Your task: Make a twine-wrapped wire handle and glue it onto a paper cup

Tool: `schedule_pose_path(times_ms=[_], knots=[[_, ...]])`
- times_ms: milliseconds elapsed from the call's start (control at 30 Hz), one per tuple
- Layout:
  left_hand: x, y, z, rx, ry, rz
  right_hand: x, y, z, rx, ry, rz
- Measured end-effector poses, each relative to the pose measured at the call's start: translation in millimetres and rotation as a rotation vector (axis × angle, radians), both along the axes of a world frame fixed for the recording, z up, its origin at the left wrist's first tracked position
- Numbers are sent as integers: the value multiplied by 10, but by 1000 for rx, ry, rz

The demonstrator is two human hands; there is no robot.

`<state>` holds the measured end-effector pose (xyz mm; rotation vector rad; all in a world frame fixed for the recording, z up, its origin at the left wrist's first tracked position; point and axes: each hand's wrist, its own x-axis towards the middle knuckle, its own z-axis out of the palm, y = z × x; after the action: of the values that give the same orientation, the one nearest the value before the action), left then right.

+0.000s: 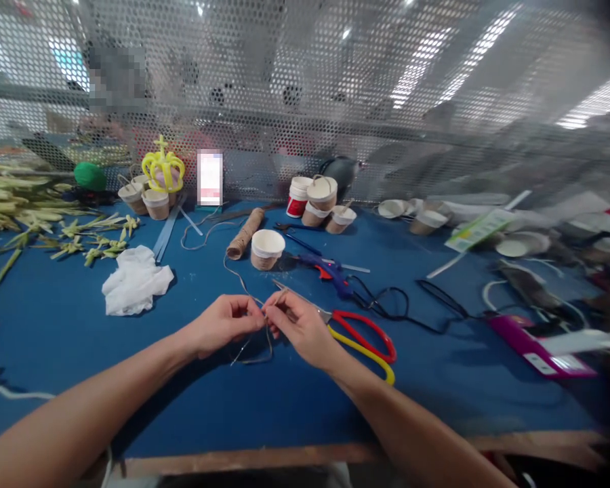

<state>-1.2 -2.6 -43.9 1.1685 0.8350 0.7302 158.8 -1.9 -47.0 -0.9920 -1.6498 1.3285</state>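
Observation:
Thin brown twine [237,273] runs from a twine roll [245,234] down to my hands, and a loose loop of it hangs below them. My left hand [230,322] pinches the twine at its fingertips. Close against it, my right hand [301,327] pinches the same twine, fingertips nearly touching. Scissors with red and yellow handles [364,339] lie beside and partly under my right hand. A small white-rimmed cup wrapped in twine [267,249] stands just beyond both hands. Right of the cup lies a blue glue gun [331,274].
Crumpled white tissue [137,280] lies left on the blue table [193,413]. Behind are green plant strips [10,196], a yellow crown [163,169], a lit phone [210,177] and several cups [322,192]. A black cable [411,313] and a purple box [536,346] lie right.

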Motion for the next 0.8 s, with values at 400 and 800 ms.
schedule_pose_path(times_ms=[400,800], knots=[[30,16,26,145,152,55,24,-6,-11,-21,-29,-8],[-4,-10,29,263,296,82,-14,-31,26,57,-109,-32]])
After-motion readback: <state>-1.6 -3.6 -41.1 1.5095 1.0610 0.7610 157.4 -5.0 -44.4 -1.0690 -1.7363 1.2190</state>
